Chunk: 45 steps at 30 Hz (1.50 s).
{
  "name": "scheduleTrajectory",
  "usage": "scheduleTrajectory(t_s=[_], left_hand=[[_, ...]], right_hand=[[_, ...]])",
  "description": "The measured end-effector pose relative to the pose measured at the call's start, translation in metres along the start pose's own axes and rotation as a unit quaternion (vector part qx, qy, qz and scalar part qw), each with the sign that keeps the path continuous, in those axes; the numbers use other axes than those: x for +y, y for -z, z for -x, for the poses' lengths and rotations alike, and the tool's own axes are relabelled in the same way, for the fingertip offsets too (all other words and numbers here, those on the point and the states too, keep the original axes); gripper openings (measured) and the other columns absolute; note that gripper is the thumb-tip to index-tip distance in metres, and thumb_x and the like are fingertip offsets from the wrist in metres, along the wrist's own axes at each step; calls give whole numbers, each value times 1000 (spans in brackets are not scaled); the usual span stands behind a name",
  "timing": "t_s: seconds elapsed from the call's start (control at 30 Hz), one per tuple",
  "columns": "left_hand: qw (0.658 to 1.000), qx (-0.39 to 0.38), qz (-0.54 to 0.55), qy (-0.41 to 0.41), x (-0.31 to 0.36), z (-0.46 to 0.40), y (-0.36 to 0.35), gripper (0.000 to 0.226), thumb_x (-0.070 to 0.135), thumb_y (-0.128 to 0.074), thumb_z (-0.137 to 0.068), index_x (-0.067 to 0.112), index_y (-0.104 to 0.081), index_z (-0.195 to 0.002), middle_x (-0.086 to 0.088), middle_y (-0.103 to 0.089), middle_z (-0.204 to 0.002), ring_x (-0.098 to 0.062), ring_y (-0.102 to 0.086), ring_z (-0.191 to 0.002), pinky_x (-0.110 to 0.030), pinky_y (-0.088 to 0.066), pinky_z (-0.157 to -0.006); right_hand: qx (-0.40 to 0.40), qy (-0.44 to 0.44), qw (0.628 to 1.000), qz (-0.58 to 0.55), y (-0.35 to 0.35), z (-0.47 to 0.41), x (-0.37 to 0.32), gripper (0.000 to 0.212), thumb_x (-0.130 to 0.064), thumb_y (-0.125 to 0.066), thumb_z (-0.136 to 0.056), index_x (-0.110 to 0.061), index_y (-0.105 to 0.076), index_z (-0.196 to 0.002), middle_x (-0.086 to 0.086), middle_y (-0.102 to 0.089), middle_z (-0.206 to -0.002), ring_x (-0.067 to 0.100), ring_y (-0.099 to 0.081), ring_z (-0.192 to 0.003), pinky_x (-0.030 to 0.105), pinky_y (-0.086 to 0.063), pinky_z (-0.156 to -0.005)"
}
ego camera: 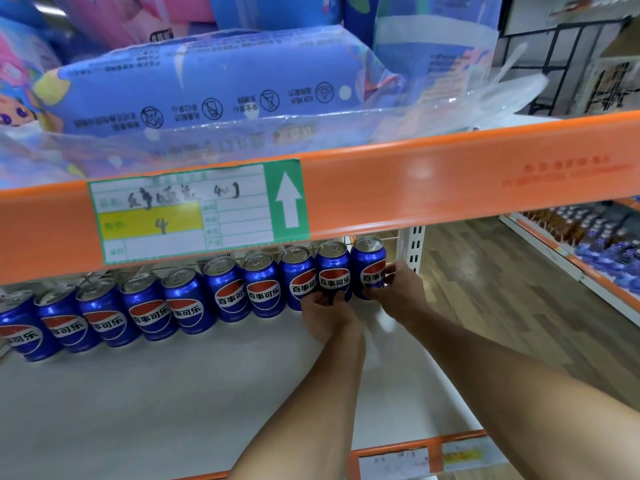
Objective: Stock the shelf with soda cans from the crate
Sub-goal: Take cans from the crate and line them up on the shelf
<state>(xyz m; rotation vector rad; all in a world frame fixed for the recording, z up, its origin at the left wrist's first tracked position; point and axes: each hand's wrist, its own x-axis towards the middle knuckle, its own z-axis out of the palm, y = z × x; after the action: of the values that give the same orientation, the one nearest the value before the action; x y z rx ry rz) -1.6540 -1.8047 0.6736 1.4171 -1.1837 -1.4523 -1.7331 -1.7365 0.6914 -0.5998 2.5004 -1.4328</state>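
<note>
Several blue soda cans with a red, white and blue logo stand in a row along the back of the white shelf [138, 393]. My left hand [327, 315] grips the base of the second can from the right [333, 268]. My right hand [401, 291] holds the rightmost can [367, 263] at the end of the row, fingers curled round its lower right side. Both cans stand upright on the shelf. The crate is out of view.
An orange shelf beam [433, 174] with a paper label [194, 209] runs right above the cans. Blue plastic-wrapped packs [207, 84] lie on the upper shelf. A white slotted upright [414, 247] stands just right of the last can. Across the wooden aisle floor is another stocked shelf [595, 244].
</note>
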Motion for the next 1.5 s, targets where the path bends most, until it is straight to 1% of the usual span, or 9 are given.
scheduleTrajectory(t_s=[0.27, 0.43, 0.7, 0.87, 0.97, 1.1, 1.3, 1.37, 1.5], left_hand=[[1000, -13, -6, 10, -1, -1, 2, 33, 15, -77, -85, 5, -64, -114, -10, -70, -113, -26, -65, -105, -25, -40, -80], [999, -21, -24, 16, 1, -9, 8, 35, 20, -76, -87, 2, -65, -115, -12, -70, -117, -29, -65, -108, -26, -40, -77], [984, -120, -128, 17, 6, -24, 22, 26, 20, -74, -85, 7, -67, -107, -9, -72, -105, -29, -68, -102, -31, -52, -83], [953, -219, -207, 10, 19, -33, 47, 19, 13, -65, -87, 4, -69, -103, -13, -73, -100, -29, -70, -92, -34, -56, -80], [947, -242, -213, 3, 25, -43, 70, 10, 14, -66, -86, 5, -70, -87, -17, -74, -90, -32, -72, -85, -42, -62, -80], [944, -240, -226, -19, 32, -60, 106, 12, 9, -62, -88, 7, -64, -76, -18, -71, -86, -34, -71, -84, -47, -60, -79], [896, -286, -320, -111, 41, -98, 168, 14, 14, -59, -86, 5, -68, -89, -16, -74, -89, -34, -73, -86, -42, -62, -79], [876, -311, -340, -143, 45, -111, 199, 15, 14, -55, -88, 4, -67, -89, -14, -72, -85, -32, -73, -81, -36, -59, -69], [835, -342, -372, -217, 45, -125, 243, 19, 22, -52, -89, 9, -65, -94, -10, -72, -90, -25, -70, -80, -37, -59, -72]], right_hand=[[-12, -14, 999, -35, -3, 4, 4, 58, -20, -90, -68, -13, -49, -109, -3, -58, -100, 8, -56, -80, 15, -36, -53], [-5, -32, 999, -26, -5, 8, 8, 62, -19, -91, -66, -8, -54, -115, 5, -63, -110, 17, -58, -90, 20, -40, -59], [2, -54, 998, -17, -6, 28, -5, 59, -11, -86, -70, -7, -54, -119, 2, -56, -102, 18, -53, -88, 18, -34, -54], [14, -66, 998, -16, -8, 49, -15, 46, -8, -82, -75, -17, -48, -104, 0, -52, -95, 18, -52, -85, 20, -36, -53], [28, -75, 997, 2, -10, 61, -20, 38, -12, -81, -76, -24, -47, -91, -6, -51, -81, 12, -53, -72, 28, -48, -67], [44, -86, 995, 31, -17, 79, -31, 42, -13, -76, -82, -13, -55, -118, 3, -58, -102, 20, -56, -85, 25, -47, -64], [47, -87, 993, 71, -55, 116, -66, 51, -18, -73, -85, -11, -55, -132, 9, -61, -129, 23, -60, -105, 30, -49, -86], [61, -76, 991, 90, -75, 136, -82, 47, -22, -72, -85, -12, -58, -129, 7, -62, -129, 23, -60, -111, 28, -47, -87], [84, -66, 988, 114, -102, 177, -104, 43, -24, -70, -87, -13, -60, -127, 2, -62, -128, 20, -59, -114, 25, -45, -89]])
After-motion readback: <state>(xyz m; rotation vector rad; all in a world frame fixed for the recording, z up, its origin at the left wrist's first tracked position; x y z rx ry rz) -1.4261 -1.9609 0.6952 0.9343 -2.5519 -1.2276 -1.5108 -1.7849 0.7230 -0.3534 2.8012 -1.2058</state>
